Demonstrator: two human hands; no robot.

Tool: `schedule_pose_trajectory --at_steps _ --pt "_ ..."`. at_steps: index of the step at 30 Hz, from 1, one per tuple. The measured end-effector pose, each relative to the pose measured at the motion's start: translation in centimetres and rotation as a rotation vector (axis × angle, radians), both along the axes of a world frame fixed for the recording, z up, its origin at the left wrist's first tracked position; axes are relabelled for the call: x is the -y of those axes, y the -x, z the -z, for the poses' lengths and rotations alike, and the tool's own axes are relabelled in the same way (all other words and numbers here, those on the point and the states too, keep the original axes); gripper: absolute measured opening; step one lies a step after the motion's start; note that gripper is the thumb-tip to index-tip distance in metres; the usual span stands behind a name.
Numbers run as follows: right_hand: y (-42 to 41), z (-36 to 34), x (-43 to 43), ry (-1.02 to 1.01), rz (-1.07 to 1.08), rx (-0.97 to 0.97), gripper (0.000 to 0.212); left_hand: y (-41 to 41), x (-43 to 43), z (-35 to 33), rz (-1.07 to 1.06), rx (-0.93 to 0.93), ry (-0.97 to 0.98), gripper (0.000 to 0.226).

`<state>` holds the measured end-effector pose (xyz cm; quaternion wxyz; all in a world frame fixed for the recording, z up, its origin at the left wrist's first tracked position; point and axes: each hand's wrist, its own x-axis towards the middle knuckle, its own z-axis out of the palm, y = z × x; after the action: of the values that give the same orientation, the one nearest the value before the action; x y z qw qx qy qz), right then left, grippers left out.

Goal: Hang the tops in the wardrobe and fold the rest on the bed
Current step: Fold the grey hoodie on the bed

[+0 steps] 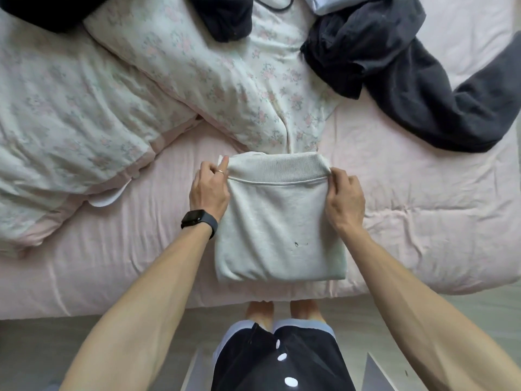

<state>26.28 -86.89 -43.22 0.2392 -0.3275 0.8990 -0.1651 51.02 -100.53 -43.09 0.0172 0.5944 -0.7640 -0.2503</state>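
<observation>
1. Cream fleece garment (pixel 279 221): folded to a rough square at centre of frame, flat on pink sheet (pixel 423 221), ribbed band along its upper edge.
2. Left hand (pixel 210 190): grasping upper-left corner of the fold, fingers curled at the band. Right hand (pixel 344 198): pinching upper-right corner likewise. Neither hand released.
3. Judged risk: uneven pull on the two corners, hence skewed layers and a lopsided fold.
4. Judged risk: soft, puffy bedding underneath, so poor backing for pressing a crease. Thick fleece likely to spring open once let go.
5. Judged risk: lower edge of the fold close to mattress edge at lower centre. Slide toward floor (pixel 28 348) possible with a tug toward the body.
6. White scrap (pixel 222 159) peeking out at upper-left corner of the fold. Label or inner layer: cannot tell. Possible bunching there.
7. Surface: pink sheet wrinkled across middle and right of frame. Floral duvet (pixel 112 108) heaped at left and upper centre, its tip touching the garment's upper edge.
8. Dark garment (pixel 408 80) sprawled at upper right, unfolded. Second dark piece (pixel 225 18) at top centre, third dark piece (pixel 42 12) in upper-left corner. Pale blue cloth (pixel 324 4) at top edge. Tops or not: cannot tell.
9. Room: grey floor along bottom of frame. Wardrobe not in view.
</observation>
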Motion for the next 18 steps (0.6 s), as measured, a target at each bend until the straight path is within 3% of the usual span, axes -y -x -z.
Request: schedule_pose_trajectory --at_steps 4,13,18 --pt "-0.7 -0.1 0.5 0.176 0.118 -0.038 0.027 0.1 0.8 -0.2 -0.042 -0.070 0.062 0.040" --pt "1.7 4.2 2.9 -0.100 0.107 -0.062 0.028 2.2 2.5 5.5 0.008 0.262 -0.101 0.045" --pt "0.4 3.4 2.0 -0.107 0.073 -0.087 0.030 2.3 -1.9 5.2 0.048 0.128 0.175 0.052"
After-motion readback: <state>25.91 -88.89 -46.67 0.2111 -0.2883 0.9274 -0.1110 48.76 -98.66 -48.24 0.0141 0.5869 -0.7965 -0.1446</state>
